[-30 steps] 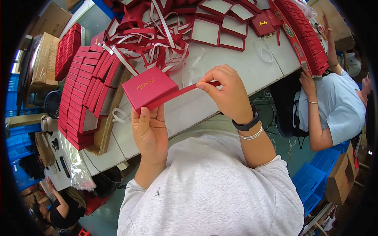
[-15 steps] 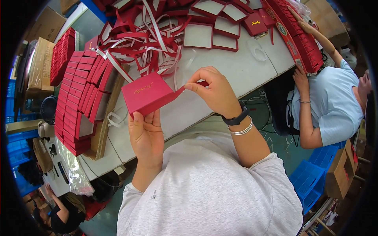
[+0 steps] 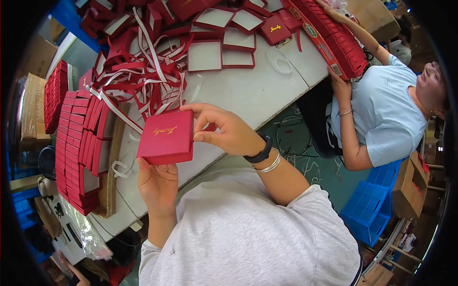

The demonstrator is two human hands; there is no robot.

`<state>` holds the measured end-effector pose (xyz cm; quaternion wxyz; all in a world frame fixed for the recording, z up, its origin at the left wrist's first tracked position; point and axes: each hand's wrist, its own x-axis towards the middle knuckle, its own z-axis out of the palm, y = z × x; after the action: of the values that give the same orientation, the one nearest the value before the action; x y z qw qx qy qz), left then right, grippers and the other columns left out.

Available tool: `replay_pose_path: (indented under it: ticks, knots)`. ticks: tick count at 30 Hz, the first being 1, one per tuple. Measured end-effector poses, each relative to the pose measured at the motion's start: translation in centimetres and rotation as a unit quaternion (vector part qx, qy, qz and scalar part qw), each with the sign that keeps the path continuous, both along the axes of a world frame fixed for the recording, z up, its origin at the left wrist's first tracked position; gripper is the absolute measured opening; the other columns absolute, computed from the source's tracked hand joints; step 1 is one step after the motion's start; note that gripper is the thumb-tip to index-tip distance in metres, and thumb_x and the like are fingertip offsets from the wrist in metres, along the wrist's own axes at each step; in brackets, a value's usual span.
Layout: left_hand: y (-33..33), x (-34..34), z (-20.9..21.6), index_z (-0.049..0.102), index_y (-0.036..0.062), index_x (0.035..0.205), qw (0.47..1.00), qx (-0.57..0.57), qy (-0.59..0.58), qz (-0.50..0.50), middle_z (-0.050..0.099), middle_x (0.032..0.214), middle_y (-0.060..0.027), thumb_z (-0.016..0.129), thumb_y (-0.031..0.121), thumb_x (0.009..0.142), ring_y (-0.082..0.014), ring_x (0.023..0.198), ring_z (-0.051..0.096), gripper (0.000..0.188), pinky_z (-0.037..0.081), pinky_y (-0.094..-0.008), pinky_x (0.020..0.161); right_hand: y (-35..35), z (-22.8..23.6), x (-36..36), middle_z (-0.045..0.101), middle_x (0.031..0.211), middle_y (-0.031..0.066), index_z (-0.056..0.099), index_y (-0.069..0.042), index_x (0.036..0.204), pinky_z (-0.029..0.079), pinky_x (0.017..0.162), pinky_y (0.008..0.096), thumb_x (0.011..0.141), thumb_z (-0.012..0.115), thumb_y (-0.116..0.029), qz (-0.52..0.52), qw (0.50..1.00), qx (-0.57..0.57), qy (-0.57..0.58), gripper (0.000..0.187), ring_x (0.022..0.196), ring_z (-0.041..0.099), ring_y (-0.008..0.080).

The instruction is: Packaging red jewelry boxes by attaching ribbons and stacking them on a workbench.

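The left hand [image 3: 158, 187], half-curled, supports the box [image 3: 167, 135] above the table [image 3: 248, 97]; the right hand [image 3: 223, 130], fingers bent, holds ribbon [image 3: 210, 127] at the box's side. Apparent step: ribbon fitting; next move needs steady support.

Right: co-worker in light-blue T-shirt [image 3: 389, 112] at the tabletop [image 3: 243, 97], blue plastic crates [image 3: 367, 205] below, brown cardboard carton [image 3: 404, 193] just beside them; green floor [image 3: 329, 186] showing between. Lower left: crumpled clear plastic sheeting [image 3: 93, 242]
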<state>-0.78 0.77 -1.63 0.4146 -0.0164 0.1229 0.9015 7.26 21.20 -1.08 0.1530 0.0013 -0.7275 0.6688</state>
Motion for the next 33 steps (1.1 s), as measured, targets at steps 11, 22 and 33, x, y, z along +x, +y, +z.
replay_pose_path:
  ticks: [11,22,33]
  knots:
    - [3.0,3.2,0.5,0.037,0.0048,0.133,0.934,-0.203,0.291,0.048,0.046,0.132,-0.0064,0.058,0.034,0.09,-0.0179,0.124,0.042,0.056,0.03,-0.037,0.106,-2.7,2.2,1.3,0.05,0.127,0.0181,0.062,-0.004,0.082,0.047,0.085,0.0312,0.077,0.071,-0.012,-0.117,0.991,0.068,-0.017,0.013,0.107,0.056,0.0244]
    - [0.4,2.6,0.5,0.052,0.0079,0.122,0.928,-0.132,0.334,0.095,0.057,0.122,-0.0029,0.067,0.043,0.081,-0.0177,0.117,0.05,0.055,0.031,-0.0371,0.106,-0.9,2.2,2.1,0.061,0.109,0.0107,0.056,-0.004,0.078,0.047,0.071,0.0244,0.073,0.075,-0.006,-0.111,0.991,0.074,0.026,0.02,0.084,0.057,0.0145]
    - [0.5,1.8,0.3,0.049,0.0062,0.125,0.952,-0.119,0.253,0.127,0.055,0.125,-0.0064,0.053,0.029,0.093,-0.019,0.119,0.048,0.039,0.03,-0.0386,0.108,1.3,4.2,4.2,0.059,0.095,0.0075,0.065,-0.003,0.076,0.045,0.079,0.03,0.071,0.073,-0.003,-0.126,0.973,0.176,0.077,0.01,0.093,0.055,0.0201]
